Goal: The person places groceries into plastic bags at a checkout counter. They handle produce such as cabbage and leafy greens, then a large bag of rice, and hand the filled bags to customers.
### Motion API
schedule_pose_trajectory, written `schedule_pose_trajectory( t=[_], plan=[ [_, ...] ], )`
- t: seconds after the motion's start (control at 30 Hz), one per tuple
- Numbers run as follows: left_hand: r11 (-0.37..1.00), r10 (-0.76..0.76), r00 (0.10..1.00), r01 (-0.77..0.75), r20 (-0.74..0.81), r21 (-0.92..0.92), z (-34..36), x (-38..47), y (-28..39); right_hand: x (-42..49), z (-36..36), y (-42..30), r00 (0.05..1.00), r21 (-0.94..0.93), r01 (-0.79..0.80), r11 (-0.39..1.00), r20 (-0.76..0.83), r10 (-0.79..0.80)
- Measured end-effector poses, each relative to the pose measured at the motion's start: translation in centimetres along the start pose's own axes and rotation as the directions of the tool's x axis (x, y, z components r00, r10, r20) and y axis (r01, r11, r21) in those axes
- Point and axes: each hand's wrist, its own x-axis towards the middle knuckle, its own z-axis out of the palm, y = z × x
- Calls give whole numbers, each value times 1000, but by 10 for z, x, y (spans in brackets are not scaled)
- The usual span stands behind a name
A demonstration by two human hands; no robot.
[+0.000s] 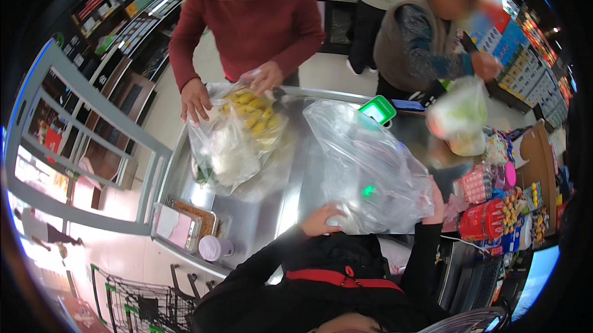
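Note:
A large clear plastic bag point(366, 166) is spread in front of me over the metal counter point(287, 215). My left hand point(324, 220) grips its near left edge with curled fingers. At its right side my right hand point(437, 203) holds the film, with some fingers hidden by the plastic. I cannot make out any goods inside; a green light spot shows on it. Further left lies another clear bag point(231, 157) with yellow bananas point(252, 110) and a whitish item in it. The hands of a person in a red sweater point(250, 22) are on that bag.
A green-framed payment device point(378, 109) and a phone point(407, 105) lie at the far edge. Another person lifts a blurred filled bag point(458, 115). Packaged goods point(482, 219) crowd the right. A lidded cup point(215, 248) stands near left; a grey gate point(88, 147) flanks the counter.

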Motion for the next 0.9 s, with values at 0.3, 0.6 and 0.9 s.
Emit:
schedule_pose_trajectory(
  t=[0.3,0.6,0.9],
  plan=[
    [989,133,990,-130,-42,64,-21,22,-30,-6,-29,13,937,-60,278,959,236,-257],
    [835,-1,977,118,-212,537,10,39,-46,-19,2,16,956,423,-183,887,287,61],
    [823,-275,687,530,-673,205,-98,-20,-127,-53,-27,-41,729,-187,597,780,-280,-625]
  ],
)
